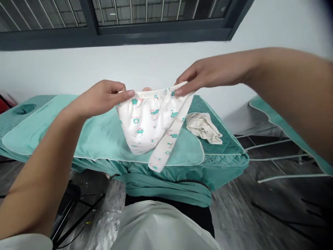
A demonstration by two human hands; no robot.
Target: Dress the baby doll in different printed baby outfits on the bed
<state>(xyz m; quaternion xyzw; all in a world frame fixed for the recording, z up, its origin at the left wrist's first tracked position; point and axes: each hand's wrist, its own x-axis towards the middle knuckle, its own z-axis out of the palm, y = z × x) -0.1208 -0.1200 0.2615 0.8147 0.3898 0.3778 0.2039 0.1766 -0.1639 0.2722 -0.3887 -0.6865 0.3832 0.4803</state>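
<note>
Small white children's pants [145, 125] with a green and pink cartoon print hang by their elastic waistband over the table. My left hand [105, 97] pinches the waistband at its left end. At the other end, my right hand [208, 74] grips the band between thumb and fingers, so it is stretched across. One narrow leg slants down in front at the right; the rest hangs as a wide panel. To the right of the pants, a crumpled cream cloth [204, 127] lies on the table, touched by neither hand.
Under the pants is a padded table with a green quilted cover [229, 149] and a lighter green sheet [99, 139]. A face hole [24, 109] is at its left end. Behind stand a white wall and barred window [156, 27]. A metal-framed rack [283, 140] stands right.
</note>
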